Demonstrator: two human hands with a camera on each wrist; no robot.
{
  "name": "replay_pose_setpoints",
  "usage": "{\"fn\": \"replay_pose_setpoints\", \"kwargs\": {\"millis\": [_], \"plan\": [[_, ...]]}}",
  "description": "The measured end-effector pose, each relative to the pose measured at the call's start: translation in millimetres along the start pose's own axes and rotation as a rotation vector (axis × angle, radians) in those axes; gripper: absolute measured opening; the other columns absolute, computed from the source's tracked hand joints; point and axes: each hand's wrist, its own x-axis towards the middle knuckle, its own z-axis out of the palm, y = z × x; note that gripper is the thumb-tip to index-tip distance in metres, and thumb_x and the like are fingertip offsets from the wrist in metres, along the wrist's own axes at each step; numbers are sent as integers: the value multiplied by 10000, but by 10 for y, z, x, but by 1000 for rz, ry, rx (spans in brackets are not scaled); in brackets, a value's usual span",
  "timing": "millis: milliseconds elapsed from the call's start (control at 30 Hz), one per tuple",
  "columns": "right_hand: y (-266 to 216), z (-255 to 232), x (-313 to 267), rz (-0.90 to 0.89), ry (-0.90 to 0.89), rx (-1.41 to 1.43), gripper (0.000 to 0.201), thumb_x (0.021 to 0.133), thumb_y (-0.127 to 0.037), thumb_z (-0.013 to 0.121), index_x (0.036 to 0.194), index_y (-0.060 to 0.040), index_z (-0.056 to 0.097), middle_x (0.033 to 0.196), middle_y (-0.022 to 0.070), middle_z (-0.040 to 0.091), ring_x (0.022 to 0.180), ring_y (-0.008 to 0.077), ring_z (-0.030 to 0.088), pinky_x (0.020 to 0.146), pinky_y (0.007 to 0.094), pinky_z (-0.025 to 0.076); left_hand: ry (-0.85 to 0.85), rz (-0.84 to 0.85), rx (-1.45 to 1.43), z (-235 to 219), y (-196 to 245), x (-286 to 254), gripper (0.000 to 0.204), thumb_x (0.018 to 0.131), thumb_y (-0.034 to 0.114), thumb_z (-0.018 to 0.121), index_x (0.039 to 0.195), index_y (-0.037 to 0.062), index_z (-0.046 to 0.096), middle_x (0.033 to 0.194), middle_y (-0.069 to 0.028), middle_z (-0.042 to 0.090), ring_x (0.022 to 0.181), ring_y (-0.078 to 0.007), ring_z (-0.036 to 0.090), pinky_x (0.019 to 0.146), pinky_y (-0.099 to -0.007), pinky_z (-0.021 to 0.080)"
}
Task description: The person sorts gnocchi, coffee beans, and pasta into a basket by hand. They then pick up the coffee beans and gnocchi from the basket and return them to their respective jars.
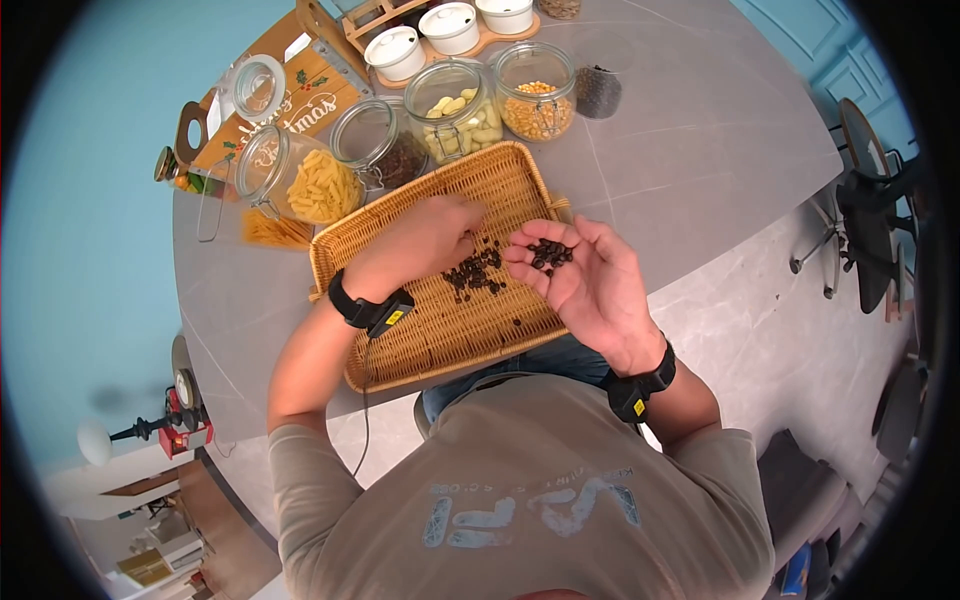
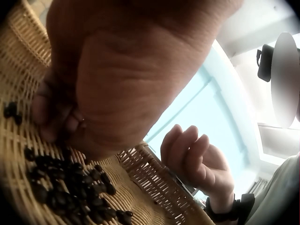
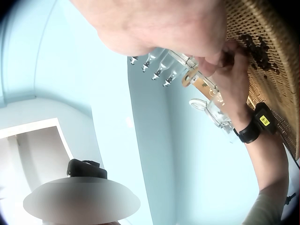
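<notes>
My right hand (image 1: 605, 290) is palm up over the right side of the wicker basket (image 1: 420, 355), with a small heap of dark coffee beans (image 1: 549, 256) resting on its fingers. The thumb lies off to the side of the heap. Low over the basket floor is my left hand (image 1: 415, 240), back upward, its curled fingers (image 2: 44, 112) pointing down beside a loose pile of coffee beans (image 2: 75, 187). I cannot tell whether a bean is between those fingertips, which the hand itself largely hides. A few single beans lie apart from the pile.
Behind the basket stand glass jars: a tilted one of pasta tubes (image 1: 325, 187), a dark-filled one (image 1: 395, 160), one with pale pieces (image 1: 455, 125) and one with corn kernels (image 1: 538, 110). White lidded pots (image 1: 450, 30) stand farther back. A cable (image 1: 365, 430) hangs from the left wristband.
</notes>
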Motion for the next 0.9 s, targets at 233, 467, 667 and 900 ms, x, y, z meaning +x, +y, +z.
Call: {"fn": "replay_pose_setpoints", "kwargs": {"millis": [233,467,667,900], "plan": [[28,-56,30,2,-47,10,531,1180,-357,398,1322,107,614,1301,231,679,1236,356,658,1162,492,532,-6,-130,44,-272,-120,-201,142,876,71,738,990,0,692,926,-204,703,920,-429,698,775,-517,551],[62,-39,65,12,-55,-5,533,1176,-356,406,1319,107,628,1297,225,684,1228,346,658,1154,482,537,-1,-69,149,-226,39,-303,132,886,66,762,1000,21,712,947,-184,701,947,-415,706,819,-505,569],[62,25,43,14,-8,-19,523,1183,-341,366,1295,103,619,1267,223,679,1204,357,660,1148,498,530,23,27,66,2,50,-195,118,902,35,737,1014,22,705,1019,-164,682,1018,-409,690,849,-504,561],[168,0,2,22,6,-58,480,1178,-313,388,1278,84,639,1259,216,690,1193,354,667,1131,493,536,40,29,-9,-52,-28,-167,137,898,22,741,1033,22,715,988,-156,687,964,-381,703,814,-465,571]]}}
